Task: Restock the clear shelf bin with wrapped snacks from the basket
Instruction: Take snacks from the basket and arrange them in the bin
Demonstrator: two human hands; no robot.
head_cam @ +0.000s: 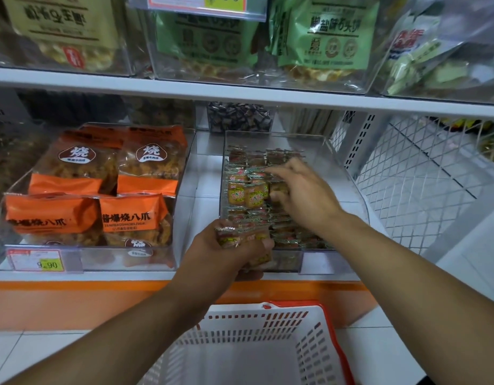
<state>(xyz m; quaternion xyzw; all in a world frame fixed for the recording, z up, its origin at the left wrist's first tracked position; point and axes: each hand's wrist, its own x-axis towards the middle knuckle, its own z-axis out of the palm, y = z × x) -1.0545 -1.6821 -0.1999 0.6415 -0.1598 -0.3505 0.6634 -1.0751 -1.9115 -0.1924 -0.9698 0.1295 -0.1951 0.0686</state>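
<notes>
On the far left of the lower shelf (pixel 81 275) a clear tray holds four orange bags (pixel 93 184) in two rows, and a price tag (pixel 36 260) with a yellow patch is clipped to its front edge. Above them, on the upper shelf, hang a tan packet (pixel 61 26) and, further along, green packets (pixel 322 34) behind clear plastic. Moving right, the left hand (pixel 229 251) is at the front lip of the clear bin (pixel 340 162), fingers curled tight round a bunch of small wrapped snacks (pixel 241 236), some of them poking out below the fist. Directly below that hand, on the floor in front of the orange base of the shelving, stands the white basket (pixel 257 345) with a red rim; the part of its inside that shows is bare white plastic. The bin itself sits on the lower shelf and is packed along its left side with rows of the same little snacks, most lying flat, a few yellow ones standing on edge in the middle. The right hand (pixel 301 195) reaches into the bin over those rows, fingers bent and spread, the tips touching the upright packets; I cannot tell whether it actually pinches one. Behind the bin is a small box of dark wrapped sweets (pixel 240 118), and at the far right a white wire mesh panel (pixel 423 173) closes the shelf end.
</notes>
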